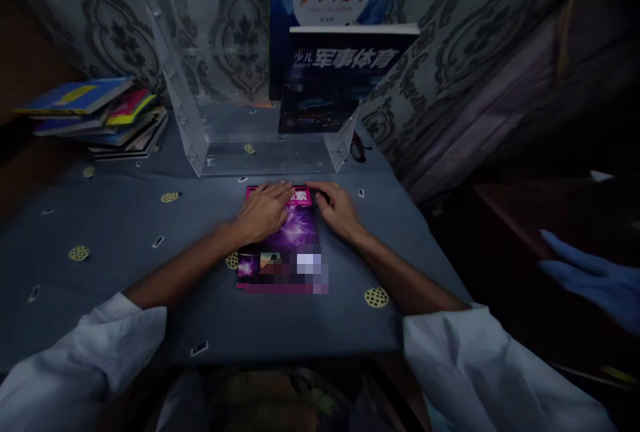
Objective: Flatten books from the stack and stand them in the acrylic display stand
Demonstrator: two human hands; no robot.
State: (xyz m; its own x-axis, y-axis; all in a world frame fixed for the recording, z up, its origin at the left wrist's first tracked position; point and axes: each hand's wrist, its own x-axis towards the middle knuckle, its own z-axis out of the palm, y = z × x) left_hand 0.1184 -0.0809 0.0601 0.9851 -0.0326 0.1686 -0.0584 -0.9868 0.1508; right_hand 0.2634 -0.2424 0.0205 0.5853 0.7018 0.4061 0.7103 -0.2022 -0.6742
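Note:
A magazine (295,229) with a purple lightning cover and pink bands lies on the table in front of me. My left hand (269,209) rests flat across its upper left part, fingers stretched and hiding some of the title. At the upper right corner is my right hand (337,209), its index finger reaching to the top edge and its thumb bent apart from it. Beyond both hands stands a clear acrylic book rack (270,159). A dark magazine (325,92) leans upright at its right side, with a taller blue book (283,32) behind.
A loose stack of books (100,109) sits at the back left of the patterned tablecloth (120,219). Dark-rimmed glasses (359,147) lie beside the rack's right end. Past the table's right edge is a pale blue, finger-shaped thing (595,279), dim and unclear.

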